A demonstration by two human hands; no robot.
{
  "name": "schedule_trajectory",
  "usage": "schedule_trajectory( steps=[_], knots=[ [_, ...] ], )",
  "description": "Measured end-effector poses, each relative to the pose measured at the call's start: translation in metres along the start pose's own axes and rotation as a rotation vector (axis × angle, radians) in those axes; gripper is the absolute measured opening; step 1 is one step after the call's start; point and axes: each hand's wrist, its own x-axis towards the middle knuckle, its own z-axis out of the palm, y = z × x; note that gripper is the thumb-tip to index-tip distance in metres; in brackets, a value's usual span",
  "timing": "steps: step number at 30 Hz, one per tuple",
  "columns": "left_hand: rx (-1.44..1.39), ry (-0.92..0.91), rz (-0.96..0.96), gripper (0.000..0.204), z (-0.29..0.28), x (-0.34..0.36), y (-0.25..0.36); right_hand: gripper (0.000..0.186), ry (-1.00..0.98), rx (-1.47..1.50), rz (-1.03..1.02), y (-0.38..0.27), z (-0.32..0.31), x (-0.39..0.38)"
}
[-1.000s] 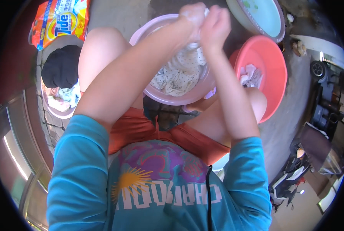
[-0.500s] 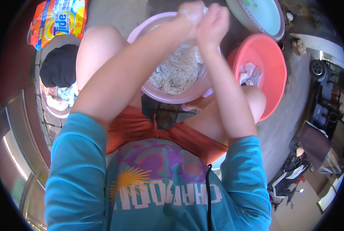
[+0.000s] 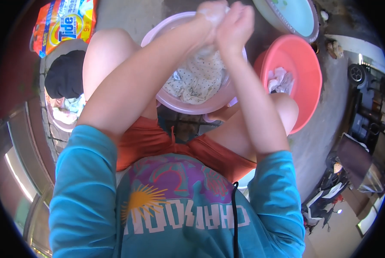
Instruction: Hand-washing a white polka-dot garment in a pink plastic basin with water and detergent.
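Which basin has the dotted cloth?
The lilac basin in the middle. Only it shows the dotted cloth; the red basin holds other crumpled cloth, the blue-green basin sits upper right, and the far-left basin holds mixed laundry.

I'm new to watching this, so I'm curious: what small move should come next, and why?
Probably lower the left hand and right hand to the dotted cloth: white suds show on the left hand, both hands are close together, and much of the cloth lies bunched below in the lilac basin.
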Motion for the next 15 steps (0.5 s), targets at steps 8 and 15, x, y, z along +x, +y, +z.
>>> schedule_trajectory(
  steps=[8,15],
  knots=[
    [-0.134,0.239,0.194,0.028,0.014,-0.058,0.061,0.033,0.081,0.470,0.422,0.007,-0.049,0.053],
    [0.091,0.389,0.506,0.034,-0.020,-0.068,0.080,0.023,-0.123,0.252,0.290,0.005,-0.093,0.057]
  ],
)
